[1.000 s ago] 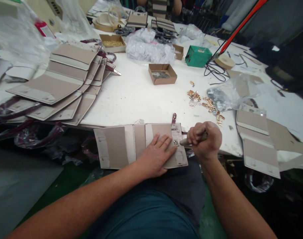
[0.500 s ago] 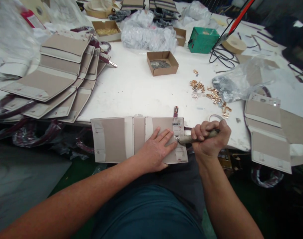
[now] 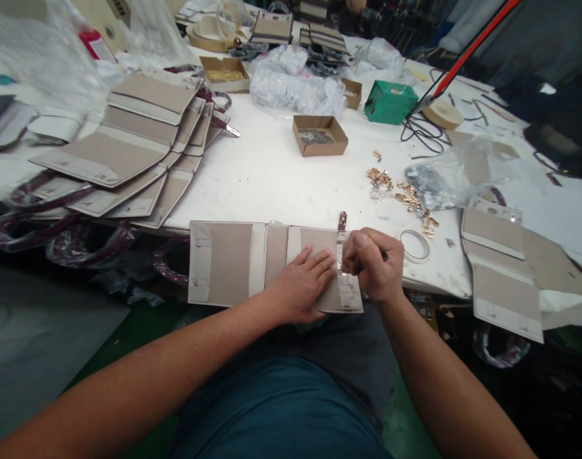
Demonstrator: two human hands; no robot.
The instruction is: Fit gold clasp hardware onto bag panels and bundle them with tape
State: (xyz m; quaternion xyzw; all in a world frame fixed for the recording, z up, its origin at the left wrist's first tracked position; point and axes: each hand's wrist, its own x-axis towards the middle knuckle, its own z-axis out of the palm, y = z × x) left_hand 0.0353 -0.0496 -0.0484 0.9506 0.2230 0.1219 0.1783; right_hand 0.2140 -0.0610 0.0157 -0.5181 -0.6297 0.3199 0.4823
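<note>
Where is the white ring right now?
In the head view, the white ring lies right of centre near the white table's front edge, just right of the right hand and nearer the person than the gold pieces.

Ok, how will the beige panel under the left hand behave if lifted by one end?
The beige panel would probably hinge at its cross seams, since similar stacked panels curve. Between seams it looks fairly stiff, lying flat with straight edges under the left hand. Thin edges suggest it is light for its size.

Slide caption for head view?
Left hand flat on beige panel, right hand fisted over its right end, golden pieces beyond.
</note>
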